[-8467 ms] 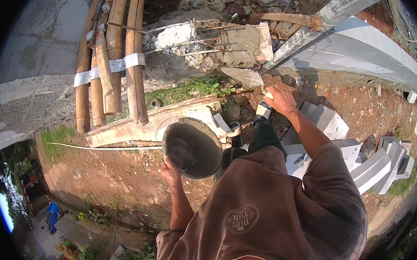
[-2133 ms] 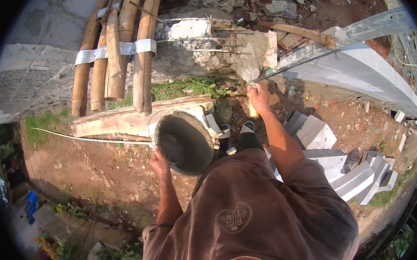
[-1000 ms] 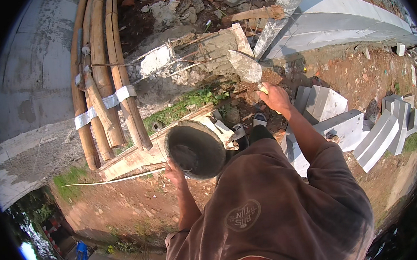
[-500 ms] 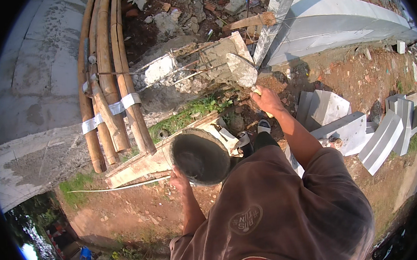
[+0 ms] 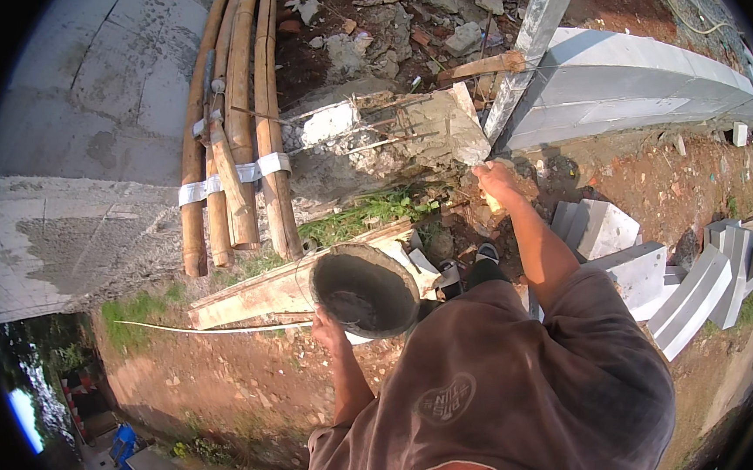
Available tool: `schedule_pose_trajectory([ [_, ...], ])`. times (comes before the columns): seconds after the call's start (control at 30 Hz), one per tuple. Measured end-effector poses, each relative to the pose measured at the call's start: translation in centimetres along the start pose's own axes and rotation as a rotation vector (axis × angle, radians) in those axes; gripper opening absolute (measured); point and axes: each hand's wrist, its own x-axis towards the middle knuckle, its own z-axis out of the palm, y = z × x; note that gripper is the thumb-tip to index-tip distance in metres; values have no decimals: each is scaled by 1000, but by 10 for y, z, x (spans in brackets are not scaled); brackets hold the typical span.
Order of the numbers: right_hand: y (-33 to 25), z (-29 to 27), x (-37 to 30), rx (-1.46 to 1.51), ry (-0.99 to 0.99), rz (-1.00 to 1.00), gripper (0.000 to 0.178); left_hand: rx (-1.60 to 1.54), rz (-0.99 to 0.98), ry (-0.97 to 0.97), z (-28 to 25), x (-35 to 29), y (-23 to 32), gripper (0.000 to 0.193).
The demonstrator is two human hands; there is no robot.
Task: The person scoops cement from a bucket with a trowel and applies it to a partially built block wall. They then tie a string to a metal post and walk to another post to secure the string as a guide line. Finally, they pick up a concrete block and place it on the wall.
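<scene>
My left hand (image 5: 326,330) is closed on the rim of a dark bucket (image 5: 334,277), which is tilted so its grey, mortar-smeared inside shows. In my right hand (image 5: 497,183) is a trowel (image 5: 472,147), its pale yellow handle in my fist and its mortar-coated blade pointing away. The blade is over the near right end of a rough concrete strip (image 5: 422,136) with rusty rods along it, beside a grey upright post (image 5: 533,45). Whether the blade touches the concrete I cannot tell.
Tied bamboo poles (image 5: 259,112) stand at the left against a grey block wall (image 5: 138,68). A wooden board (image 5: 250,298) lies beyond the bucket. Pale blocks (image 5: 637,278) are piled at the right, and a curved low block wall (image 5: 628,86) runs behind them. Rubble (image 5: 363,44) covers the far ground.
The trowel blade has swung lower and closer to the concrete by the post, and my right hand has turned with it. My left hand still holds the bucket. The whole view has shifted slightly.
</scene>
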Motion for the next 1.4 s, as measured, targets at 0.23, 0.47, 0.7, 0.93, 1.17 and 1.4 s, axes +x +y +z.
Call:
schedule_pose_trajectory([
  [0.23, 9, -28, -116, 127, -82, 4, 34, -128, -40, 55, -17, 2, -18, 49],
  [0.47, 67, -48, -180, 185, -34, -59, 25, -269, -167, 59, -16, 5, -27, 43],
  [0.7, 73, -54, -215, -66, 44, -205, 28, -217, -291, -26, -8, 17, -44, 42],
  [0.93, 101, -48, -224, -128, 160, -170, 49, -172, -221, -63, -11, -8, -51, 67],
  [1.17, 189, -125, -299, 341, 500, 156, 39, -123, -149, -213, 14, -15, -42, 66],
  [1.4, 319, -236, -307, 412, 882, 400, 37, -251, -24, -473, 64, -122, 53, 60],
])
